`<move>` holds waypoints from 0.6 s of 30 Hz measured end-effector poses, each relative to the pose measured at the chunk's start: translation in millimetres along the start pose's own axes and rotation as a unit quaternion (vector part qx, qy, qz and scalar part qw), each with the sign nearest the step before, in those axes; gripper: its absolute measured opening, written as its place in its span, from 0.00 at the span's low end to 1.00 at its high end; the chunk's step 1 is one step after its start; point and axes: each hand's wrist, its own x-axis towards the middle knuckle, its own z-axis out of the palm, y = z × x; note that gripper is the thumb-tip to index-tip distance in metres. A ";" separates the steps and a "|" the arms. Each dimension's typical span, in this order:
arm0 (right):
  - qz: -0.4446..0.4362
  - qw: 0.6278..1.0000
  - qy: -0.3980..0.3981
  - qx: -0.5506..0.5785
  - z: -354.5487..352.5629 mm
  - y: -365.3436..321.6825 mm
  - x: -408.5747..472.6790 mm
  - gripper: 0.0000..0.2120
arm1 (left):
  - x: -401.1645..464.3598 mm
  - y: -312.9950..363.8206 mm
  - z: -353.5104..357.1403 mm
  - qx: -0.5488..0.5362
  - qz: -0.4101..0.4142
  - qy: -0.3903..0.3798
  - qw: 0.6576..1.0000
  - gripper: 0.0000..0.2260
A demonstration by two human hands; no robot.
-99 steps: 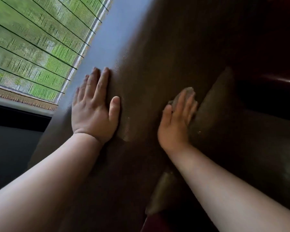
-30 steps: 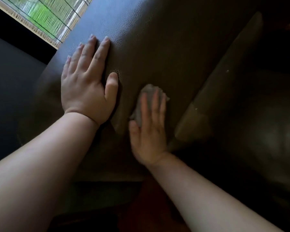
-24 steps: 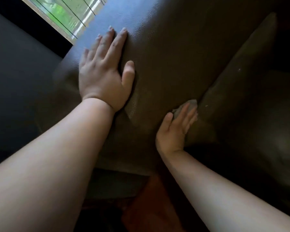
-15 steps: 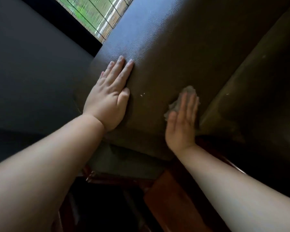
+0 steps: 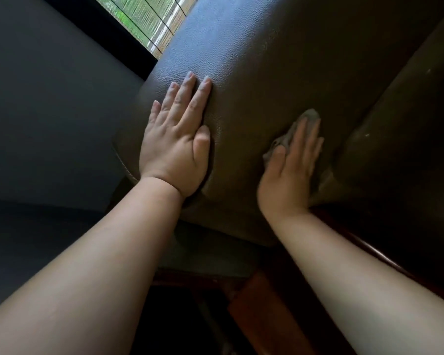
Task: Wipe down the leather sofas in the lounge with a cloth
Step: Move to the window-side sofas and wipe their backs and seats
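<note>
A dark brown leather sofa (image 5: 267,62) fills the upper middle of the head view, its broad padded armrest running away from me. My left hand (image 5: 176,142) lies flat on the armrest near its front end, fingers straight and together. My right hand (image 5: 291,170) presses a small grey cloth (image 5: 309,116) flat against the armrest's right side, beside the crease where a seat cushion (image 5: 395,124) meets it. Most of the cloth is hidden under my palm; only its top and left edge show.
A dark grey wall (image 5: 49,111) stands to the left of the sofa. A window with slatted blinds (image 5: 144,19) shows green outside at the top. A reddish wooden frame rail (image 5: 344,239) and a brown wooden floor (image 5: 256,311) lie below the armrest.
My right hand has slid the cloth back and forth along the armrest's right side, ending slightly higher. My left hand stays flat on the armrest. The view has tilted down toward the sofa's front end.
</note>
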 end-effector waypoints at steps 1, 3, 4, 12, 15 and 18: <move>-0.004 1.000 0.004 -0.003 0.8 -4.1 3.5 0.29 | 0.1 -0.7 -0.1 0.001 -0.002 -0.001 1.000 0.31; -0.183 0.982 -0.022 -0.031 10.8 -15.5 -5.3 0.29 | 1.8 -1.9 0.3 0.007 -0.004 -0.006 1.000 0.31; -0.288 0.955 -0.054 -0.051 17.1 -18.2 -15.9 0.29 | 2.0 -2.1 0.1 0.010 -0.005 -0.011 1.000 0.31; 0.161 0.987 -0.015 -0.015 12.7 62.7 -45.8 0.31 | -0.6 -2.3 4.5 0.048 0.000 0.008 0.999 0.31; 0.106 0.993 -0.050 0.018 42.3 24.6 -110.8 0.33 | 0.5 -5.1 7.9 0.064 0.004 0.014 0.998 0.31; -0.094 0.989 -0.113 -0.014 61.0 5.2 -163.5 0.33 | -0.9 -6.4 8.5 0.071 0.006 0.016 0.997 0.31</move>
